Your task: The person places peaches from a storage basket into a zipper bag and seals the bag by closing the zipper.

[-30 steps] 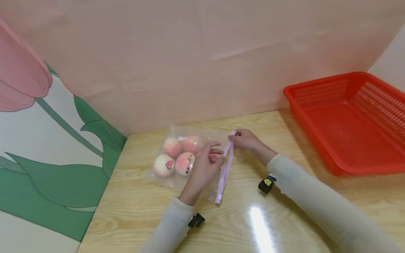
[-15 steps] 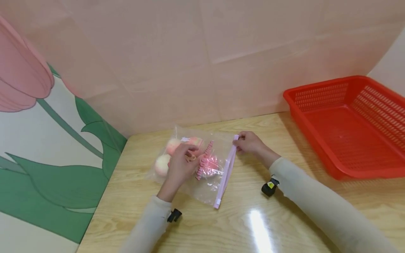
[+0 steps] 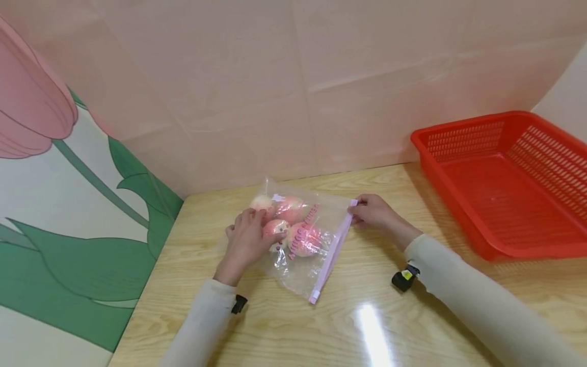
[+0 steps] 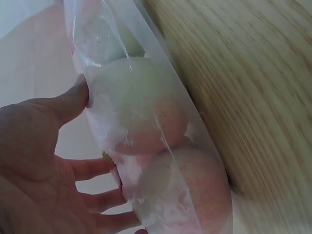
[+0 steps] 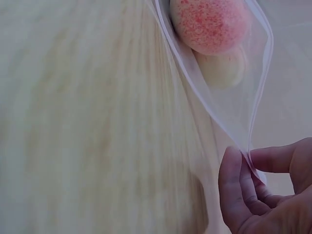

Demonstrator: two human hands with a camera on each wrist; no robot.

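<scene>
A clear slider zip bag [image 3: 293, 278] lies on the table, holding several round pink-and-white peach-like balls [image 3: 304, 239]. Its lilac zip strip [image 3: 331, 257] runs along the right end, with a white slider [image 3: 315, 294] at the near corner. My left hand [image 3: 247, 238] rests over the balls at the bag's left end, thumb and fingers spread. In the left wrist view, the thumb and fingertips of this hand [image 4: 44, 161] touch the plastic. With thumb and fingers, my right hand [image 3: 372, 211] pinches the far corner of the zip strip; the right wrist view shows the bag's mouth [image 5: 209, 114] parted.
A red plastic basket [image 3: 495, 250] with slotted sides stands at the right of the wooden table [image 3: 293, 336]. A pink-beige covered wall [image 3: 257, 102] rises behind the table. A tulip-painted panel [image 3: 91, 275] borders its left side.
My left hand has moved left, from near the bag's middle to its left end. The right hand has shifted slightly right with the zip corner, and the balls sit further right.
</scene>
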